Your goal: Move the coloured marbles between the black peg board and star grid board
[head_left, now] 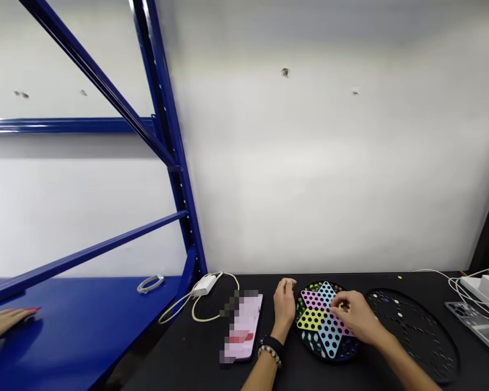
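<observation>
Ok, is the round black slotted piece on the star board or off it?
Off: the slotted piece lies beside the star board, whose coloured face shows, partly hidden by the right hand.

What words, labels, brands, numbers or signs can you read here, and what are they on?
None can be read.
Phone: its screen is blocked out by pixelation and too unclear to read.
Star-patterned board: colours and dark holes, no lettering that I can make out.
White adapter: any print is too small to read.
Grey device at far right: any markings are too small to read.
</observation>
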